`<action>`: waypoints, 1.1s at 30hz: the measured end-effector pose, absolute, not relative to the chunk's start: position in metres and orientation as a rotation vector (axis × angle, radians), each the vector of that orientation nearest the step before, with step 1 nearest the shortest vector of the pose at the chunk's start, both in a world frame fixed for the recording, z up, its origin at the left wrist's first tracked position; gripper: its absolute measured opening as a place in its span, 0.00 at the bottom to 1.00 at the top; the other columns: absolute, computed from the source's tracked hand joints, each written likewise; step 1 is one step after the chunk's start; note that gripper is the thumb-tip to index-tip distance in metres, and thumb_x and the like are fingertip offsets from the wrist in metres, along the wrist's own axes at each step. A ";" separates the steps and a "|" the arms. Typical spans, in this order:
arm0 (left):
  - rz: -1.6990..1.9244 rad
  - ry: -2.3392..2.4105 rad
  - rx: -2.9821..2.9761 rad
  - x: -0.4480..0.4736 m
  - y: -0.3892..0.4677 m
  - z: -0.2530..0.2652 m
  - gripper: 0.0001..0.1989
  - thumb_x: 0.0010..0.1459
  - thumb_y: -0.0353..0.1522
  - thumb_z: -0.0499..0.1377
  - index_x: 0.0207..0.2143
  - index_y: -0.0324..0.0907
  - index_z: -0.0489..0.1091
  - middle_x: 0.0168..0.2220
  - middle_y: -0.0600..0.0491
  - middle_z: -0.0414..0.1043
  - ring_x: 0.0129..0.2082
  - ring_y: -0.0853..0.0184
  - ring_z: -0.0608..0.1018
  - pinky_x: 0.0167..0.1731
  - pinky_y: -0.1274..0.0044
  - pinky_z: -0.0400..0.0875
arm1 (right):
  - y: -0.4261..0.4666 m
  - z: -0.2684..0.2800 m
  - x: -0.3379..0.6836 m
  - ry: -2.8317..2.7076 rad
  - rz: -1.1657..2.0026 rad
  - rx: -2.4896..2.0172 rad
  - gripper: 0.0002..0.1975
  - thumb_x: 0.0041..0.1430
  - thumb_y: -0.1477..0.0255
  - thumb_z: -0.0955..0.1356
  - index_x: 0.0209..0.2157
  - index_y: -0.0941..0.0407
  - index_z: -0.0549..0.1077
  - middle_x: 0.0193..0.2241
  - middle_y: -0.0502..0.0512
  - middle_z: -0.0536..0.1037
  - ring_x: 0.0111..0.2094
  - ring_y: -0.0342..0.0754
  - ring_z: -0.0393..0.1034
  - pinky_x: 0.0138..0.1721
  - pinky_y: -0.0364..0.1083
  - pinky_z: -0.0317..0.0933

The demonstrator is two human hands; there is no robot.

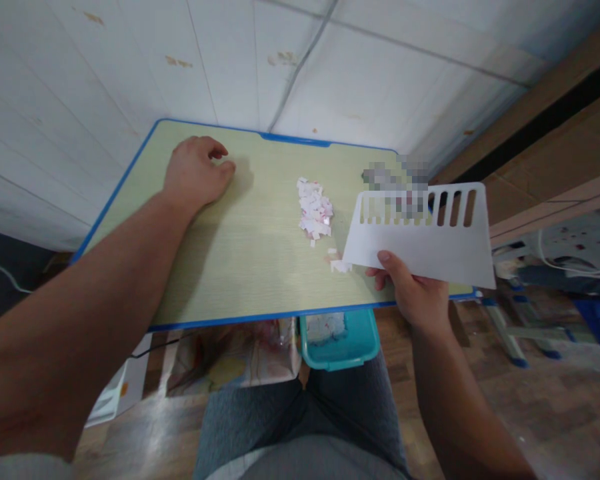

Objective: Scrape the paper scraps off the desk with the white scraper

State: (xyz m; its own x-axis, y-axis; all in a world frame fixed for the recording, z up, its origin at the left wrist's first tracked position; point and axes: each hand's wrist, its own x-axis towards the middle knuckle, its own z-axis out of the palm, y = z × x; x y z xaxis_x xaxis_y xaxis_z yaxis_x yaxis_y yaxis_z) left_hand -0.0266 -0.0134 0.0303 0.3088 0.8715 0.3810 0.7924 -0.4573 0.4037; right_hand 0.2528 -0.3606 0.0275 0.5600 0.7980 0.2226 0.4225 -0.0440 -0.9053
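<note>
My right hand grips the lower edge of a white flat panel with a row of slots along its far side, thumb on top. The panel is tilted over the right part of the table, which has a pale yellow-green top and a blue rim. A heap of small white and pinkish paper scraps lies left of the panel. A few loose scraps lie by its left corner. My left hand rests near the table's far left, fingers loosely curled and apart from the thumb, holding nothing.
A turquoise plastic basin holding whitish material sits below the table's front edge. Behind the panel, a blurred-out item lies at the far right. A white wall with a grey cable stands behind; cardboard is stacked at right.
</note>
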 end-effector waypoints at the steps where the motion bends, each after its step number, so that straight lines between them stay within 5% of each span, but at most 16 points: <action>1: 0.851 1.555 2.425 -0.027 -0.014 0.030 0.21 0.67 0.39 0.61 0.55 0.39 0.84 0.57 0.44 0.85 0.61 0.50 0.81 0.71 0.62 0.72 | -0.363 0.029 0.253 -1.047 0.436 -1.668 0.21 0.71 0.53 0.77 0.27 0.50 0.79 0.24 0.55 0.83 0.23 0.52 0.74 0.30 0.53 0.74; 17: 0.839 1.573 2.383 -0.024 -0.022 0.036 0.20 0.69 0.38 0.62 0.57 0.39 0.84 0.58 0.44 0.84 0.62 0.50 0.80 0.71 0.63 0.70 | -0.388 0.038 0.256 -1.022 0.583 -1.591 0.14 0.65 0.63 0.80 0.27 0.49 0.79 0.20 0.52 0.79 0.20 0.52 0.73 0.22 0.51 0.72; 33: 0.806 1.605 2.396 -0.023 -0.022 0.037 0.22 0.68 0.38 0.61 0.57 0.39 0.84 0.60 0.43 0.84 0.63 0.49 0.80 0.72 0.62 0.71 | -0.389 0.032 0.268 -0.965 0.468 -1.604 0.12 0.61 0.62 0.81 0.29 0.50 0.80 0.21 0.52 0.81 0.17 0.52 0.73 0.17 0.50 0.69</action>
State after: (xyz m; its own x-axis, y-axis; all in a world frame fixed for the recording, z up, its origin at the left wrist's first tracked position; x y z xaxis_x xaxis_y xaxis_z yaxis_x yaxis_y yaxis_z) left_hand -0.0228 -0.0218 0.0372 0.2846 0.8927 0.3495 0.8136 -0.4178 0.4044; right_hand 0.2676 -0.3888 0.0317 0.5827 0.7888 0.1957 0.3345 -0.0133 -0.9423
